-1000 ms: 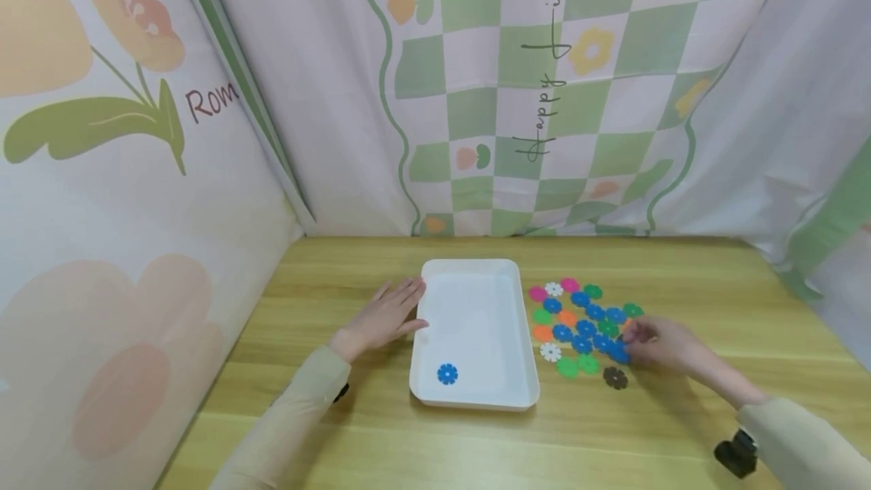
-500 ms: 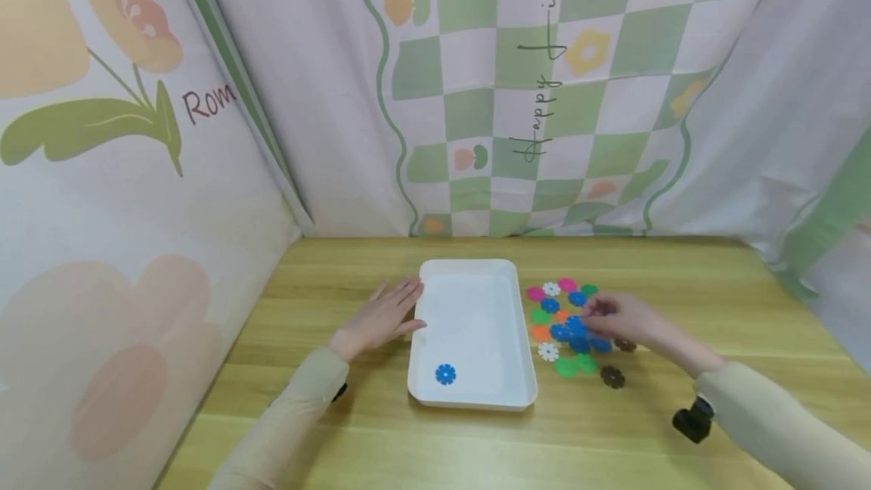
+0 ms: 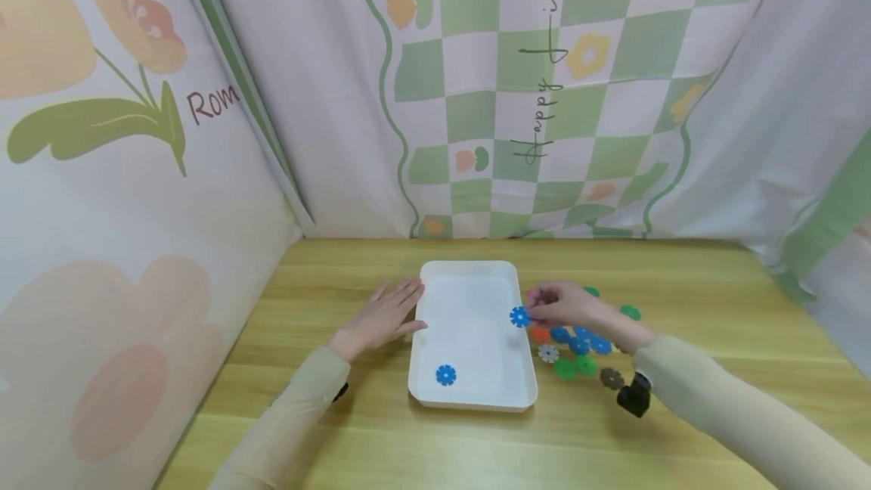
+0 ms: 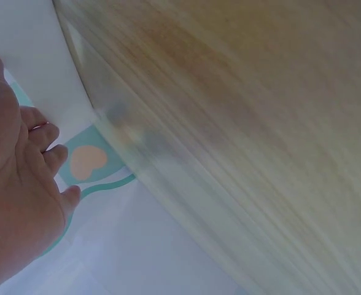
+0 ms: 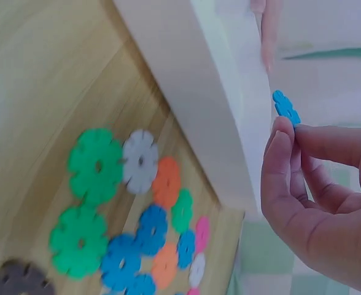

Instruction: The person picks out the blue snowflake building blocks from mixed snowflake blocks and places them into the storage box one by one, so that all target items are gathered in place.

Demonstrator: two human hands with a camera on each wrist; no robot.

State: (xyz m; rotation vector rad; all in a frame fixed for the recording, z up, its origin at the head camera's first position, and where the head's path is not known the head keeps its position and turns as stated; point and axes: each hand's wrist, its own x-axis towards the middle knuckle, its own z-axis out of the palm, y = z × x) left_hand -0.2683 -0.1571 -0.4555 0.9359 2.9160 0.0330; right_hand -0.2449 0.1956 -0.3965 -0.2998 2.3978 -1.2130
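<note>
A white tray (image 3: 469,392) lies on the wooden table, and one blue snowflake disc (image 3: 445,375) rests in its near left part. My left hand (image 3: 382,317) touches the tray's left rim with its fingers straight; the left wrist view shows its palm (image 4: 21,166). Over the tray's right rim, my right hand (image 3: 568,305) pinches a second blue snowflake disc (image 3: 520,317) between thumb and forefinger. In the right wrist view that disc (image 5: 286,107) is tilted, seen nearly edge-on. Several loose discs in blue, green, orange, white and pink lie right of the tray, partly hidden by the right arm.
A brown disc (image 3: 612,378) lies at the near side of the pile, and a green disc (image 3: 630,312) at its far right. The wooden table (image 3: 340,437) meets a checked curtain (image 3: 469,116) at the back. A printed wall (image 3: 136,248) stands at the left.
My right hand has moved left from the disc pile to the tray's right rim, bringing a blue snowflake disc with it. The left hand has stayed at the left rim.
</note>
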